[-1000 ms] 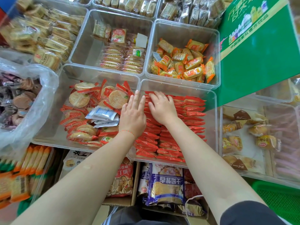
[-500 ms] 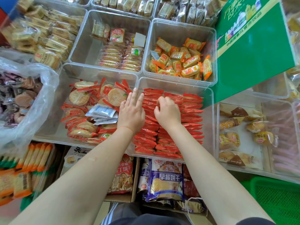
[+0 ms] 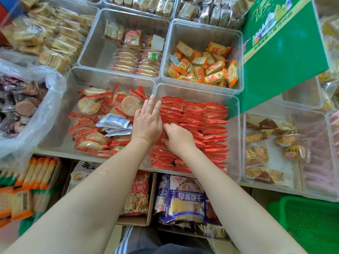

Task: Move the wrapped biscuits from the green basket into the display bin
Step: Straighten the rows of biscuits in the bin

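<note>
My left hand (image 3: 146, 123) flat on the red biscuit packs (image 3: 207, 125), fingers straight, my right hand (image 3: 178, 139) curled, pressing them in the clear bin (image 3: 236, 136), grip I cannot tell

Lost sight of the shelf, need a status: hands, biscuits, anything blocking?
Left hand flat, right hand curled, both on red-wrapped biscuits. Biscuits rowed in clear plastic display bin. Green mesh basket lower right. Nothing blocking.

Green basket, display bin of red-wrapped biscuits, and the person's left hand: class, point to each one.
Green basket (image 3: 310, 224): head view, on its mesh floor.
Display bin (image 3: 236, 136): head view, on its clear right wall.
Left hand (image 3: 146, 123): head view, on the back of the hand.
</note>
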The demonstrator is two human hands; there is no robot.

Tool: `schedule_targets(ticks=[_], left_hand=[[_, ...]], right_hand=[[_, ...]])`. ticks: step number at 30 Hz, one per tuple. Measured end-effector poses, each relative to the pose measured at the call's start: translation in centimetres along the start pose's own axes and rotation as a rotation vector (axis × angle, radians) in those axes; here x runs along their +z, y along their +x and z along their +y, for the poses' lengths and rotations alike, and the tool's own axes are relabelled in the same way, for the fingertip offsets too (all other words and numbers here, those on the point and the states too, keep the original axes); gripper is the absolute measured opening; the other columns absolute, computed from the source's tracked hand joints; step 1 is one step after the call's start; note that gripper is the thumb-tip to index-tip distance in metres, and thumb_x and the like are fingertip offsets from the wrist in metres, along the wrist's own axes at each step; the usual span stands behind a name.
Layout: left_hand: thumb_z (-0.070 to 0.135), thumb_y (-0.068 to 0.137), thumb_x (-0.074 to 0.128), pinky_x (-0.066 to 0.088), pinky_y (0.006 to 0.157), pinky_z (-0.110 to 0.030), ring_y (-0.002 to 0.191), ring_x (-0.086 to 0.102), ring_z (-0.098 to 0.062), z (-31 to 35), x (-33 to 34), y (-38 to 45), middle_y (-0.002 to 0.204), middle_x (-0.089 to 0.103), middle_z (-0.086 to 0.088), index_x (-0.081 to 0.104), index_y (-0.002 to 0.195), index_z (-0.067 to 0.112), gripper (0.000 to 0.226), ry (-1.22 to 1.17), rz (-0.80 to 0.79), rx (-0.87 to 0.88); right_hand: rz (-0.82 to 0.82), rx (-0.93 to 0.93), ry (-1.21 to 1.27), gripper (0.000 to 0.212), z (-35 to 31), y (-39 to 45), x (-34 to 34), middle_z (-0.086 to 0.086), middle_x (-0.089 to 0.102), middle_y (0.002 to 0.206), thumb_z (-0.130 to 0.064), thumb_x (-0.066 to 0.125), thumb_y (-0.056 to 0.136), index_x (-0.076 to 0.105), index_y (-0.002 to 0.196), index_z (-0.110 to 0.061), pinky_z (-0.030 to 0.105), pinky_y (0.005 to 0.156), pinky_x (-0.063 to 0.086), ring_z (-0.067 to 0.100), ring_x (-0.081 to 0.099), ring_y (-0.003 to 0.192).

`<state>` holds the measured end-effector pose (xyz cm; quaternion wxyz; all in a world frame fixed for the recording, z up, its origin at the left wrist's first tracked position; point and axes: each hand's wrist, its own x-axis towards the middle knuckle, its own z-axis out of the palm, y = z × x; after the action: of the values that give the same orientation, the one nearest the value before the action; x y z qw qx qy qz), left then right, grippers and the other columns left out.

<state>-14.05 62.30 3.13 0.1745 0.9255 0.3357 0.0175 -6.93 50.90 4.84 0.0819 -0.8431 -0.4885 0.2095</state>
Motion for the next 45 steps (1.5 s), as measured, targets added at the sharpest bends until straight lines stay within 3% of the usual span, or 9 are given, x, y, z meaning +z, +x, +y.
schedule_targets(ticks=[6, 9, 12, 17, 22, 30, 36, 40, 45], left_hand=[[0.022, 0.098, 0.037, 0.032, 0.109, -0.049, 0.138, 0.035, -0.032, 0.2, -1.0, -0.9, 0.148, 0.042, -0.014, 0.05, 0.135, 0.012, 0.041, -0.091, 0.115, 0.079], [0.026, 0.088, 0.041, 0.043, 0.083, -0.045, 0.101, 0.054, -0.035, -0.1, -1.4, -2.5, 0.106, 0.059, -0.013, 0.064, 0.089, 0.008, 0.029, 0.018, 0.227, 0.223], [0.027, 0.079, 0.048, 0.039, 0.076, -0.04, 0.077, 0.059, -0.03, 0.2, -2.1, -4.8, 0.077, 0.061, -0.005, 0.066, 0.069, 0.013, 0.024, 0.111, 0.138, 0.404], [0.025, 0.084, 0.052, 0.025, 0.106, -0.04, 0.097, 0.062, -0.022, 1.6, -2.9, -6.9, 0.093, 0.07, 0.003, 0.068, 0.086, 0.024, 0.016, 0.492, -0.343, 0.482], [0.036, 0.086, 0.057, 0.027, 0.101, -0.039, 0.1, 0.058, -0.02, 1.6, -2.7, -6.3, 0.096, 0.069, 0.005, 0.066, 0.093, 0.028, 0.014, 0.544, -0.35, 0.504], [0.041, 0.079, 0.071, 0.03, 0.094, -0.029, 0.097, 0.06, -0.018, -0.2, -2.6, -6.8, 0.091, 0.069, 0.005, 0.069, 0.094, 0.024, 0.023, 0.256, -0.248, 0.511], [0.024, 0.086, 0.063, 0.043, 0.089, -0.032, 0.099, 0.061, -0.021, 2.3, -3.9, -6.7, 0.1, 0.068, 0.004, 0.064, 0.093, 0.026, 0.007, 0.546, -0.447, 0.503], [0.014, 0.093, 0.051, 0.045, 0.073, -0.033, 0.102, 0.063, -0.023, 4.0, -3.4, -6.5, 0.111, 0.067, 0.0, 0.067, 0.109, 0.021, 0.023, 0.763, -0.592, 0.48], [0.013, 0.094, 0.052, 0.049, 0.081, -0.035, 0.106, 0.06, -0.026, 6.4, -4.6, -5.0, 0.11, 0.061, -0.004, 0.063, 0.113, 0.011, 0.022, 0.769, -0.929, 0.321]], right_hand=[[-0.413, 0.015, 0.063, 0.011, -0.8, -3.5, -2.0, -0.005, 0.071, 0.099, -0.03, 0.072, 0.083, 0.075, 0.091, -0.024, 0.036, 0.08, 0.056, 0.016, 0.064, 0.094], [-0.394, 0.058, -0.132, 0.011, -1.0, -4.4, -1.6, -0.001, 0.07, 0.103, -0.027, 0.071, 0.085, 0.072, 0.096, -0.023, 0.034, 0.076, 0.054, 0.023, 0.065, 0.098], [-0.319, 0.053, -0.229, 0.021, -1.4, -4.8, -0.8, 0.002, 0.068, 0.111, -0.027, 0.069, 0.087, 0.069, 0.107, -0.021, 0.034, 0.08, 0.05, 0.027, 0.064, 0.105], [-0.273, 0.055, -0.097, 0.016, -0.8, -5.6, -0.5, 0.001, 0.068, 0.106, -0.014, 0.058, 0.087, 0.069, 0.093, -0.024, 0.034, 0.078, 0.051, 0.026, 0.063, 0.101], [-0.107, 0.145, 0.231, 0.009, 1.1, -7.4, 0.1, -0.004, 0.067, 0.092, -0.018, 0.059, 0.092, 0.058, 0.088, -0.026, 0.04, 0.077, 0.052, 0.022, 0.06, 0.086], [-0.102, 0.146, 0.164, 0.01, 0.8, -7.4, 0.1, -0.005, 0.066, 0.1, -0.022, 0.06, 0.091, 0.062, 0.097, -0.03, 0.038, 0.076, 0.053, 0.021, 0.061, 0.089], [-0.222, 0.094, 0.066, 0.016, 0.2, -6.7, -0.5, -0.005, 0.068, 0.109, -0.02, 0.066, 0.087, 0.071, 0.097, -0.032, 0.035, 0.08, 0.054, 0.02, 0.062, 0.1], [-0.343, 0.04, 0.086, 0.033, 0.3, -6.1, -1.2, -0.007, 0.071, 0.114, -0.012, 0.053, 0.089, 0.075, 0.107, -0.028, 0.035, 0.089, 0.054, 0.016, 0.063, 0.106], [0.146, 0.182, 0.15, 0.031, 3.0, -6.9, -1.9, 0.0, 0.068, 0.114, -0.013, 0.047, 0.093, 0.068, 0.114, -0.02, 0.033, 0.07, 0.049, 0.021, 0.062, 0.096]])
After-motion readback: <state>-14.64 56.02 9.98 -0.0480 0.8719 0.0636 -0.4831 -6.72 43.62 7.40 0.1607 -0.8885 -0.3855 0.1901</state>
